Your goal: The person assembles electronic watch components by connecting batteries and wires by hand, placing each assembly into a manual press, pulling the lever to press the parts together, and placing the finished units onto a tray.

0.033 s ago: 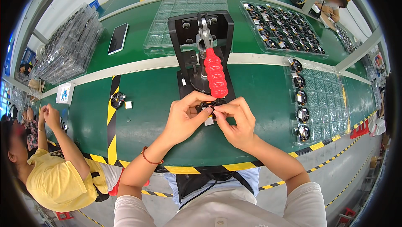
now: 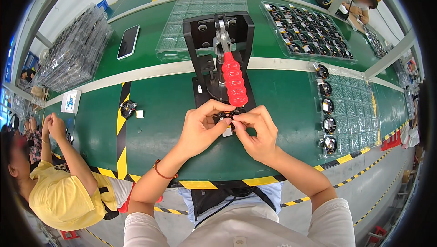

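Observation:
Between my hands, just below the red handle (image 2: 236, 83) of a black toggle-clamp fixture (image 2: 194, 55), is a small round black electronic part (image 2: 221, 115) with a white tag (image 2: 227, 132) under it. My left hand (image 2: 199, 126) holds it at its left side, thumb on top and index finger curved behind. At its right edge my right hand (image 2: 259, 134) is closed in a pinch. The fingertips hide what, if anything, sits in that pinch. The clamp handle hangs down toward me, its lower end close above the part, untouched by either hand.
Another black part (image 2: 128, 109) with a white tag lies to the left. At right, a clear tray (image 2: 353, 110) has one column of such parts; a fuller tray (image 2: 309, 30) is behind. Stacked trays (image 2: 75, 48) and a phone (image 2: 128, 42) are at left. A co-worker (image 2: 68, 187) sits left.

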Available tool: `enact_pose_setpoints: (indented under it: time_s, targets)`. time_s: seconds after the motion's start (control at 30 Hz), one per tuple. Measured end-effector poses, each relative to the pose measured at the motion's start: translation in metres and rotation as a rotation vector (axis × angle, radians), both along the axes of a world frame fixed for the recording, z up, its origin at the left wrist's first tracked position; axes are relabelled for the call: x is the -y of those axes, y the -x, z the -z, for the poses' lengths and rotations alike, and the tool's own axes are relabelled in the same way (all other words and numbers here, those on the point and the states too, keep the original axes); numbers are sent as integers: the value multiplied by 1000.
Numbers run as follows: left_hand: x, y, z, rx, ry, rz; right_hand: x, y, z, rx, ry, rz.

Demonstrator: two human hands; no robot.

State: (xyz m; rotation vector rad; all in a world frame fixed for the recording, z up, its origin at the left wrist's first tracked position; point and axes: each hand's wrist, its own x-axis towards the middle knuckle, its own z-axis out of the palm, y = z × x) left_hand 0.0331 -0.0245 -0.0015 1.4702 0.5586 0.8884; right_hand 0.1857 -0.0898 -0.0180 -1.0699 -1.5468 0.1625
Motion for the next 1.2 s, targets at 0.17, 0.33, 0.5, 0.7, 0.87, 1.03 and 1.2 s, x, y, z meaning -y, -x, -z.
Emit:
enact_pose_setpoints:
  time_s: [0.17,0.33,0.5,0.7,0.87,1.03,1.2]
  targets:
    - [1,1,-1,-7,14,13,1,0,0,3,12,14]
    - [1,1,-8,-114,67,-25,0,1,2,19,-7,21]
    - [3,-1,0,-95,46,-66,-2,1,0,9,-21,15]
    - [4,-1,0,-149,65,-59,-2,0,-1,-4,10,3]
    - [6,-2,3,-159,63,-76,-2,0,-1,-18,37,-7]
    - [5,-2,10,-130,37,-91,-1,3,0,-50,95,-24]
    - [3,0,13,-88,51,-50,0,6,0,5,86,-40]
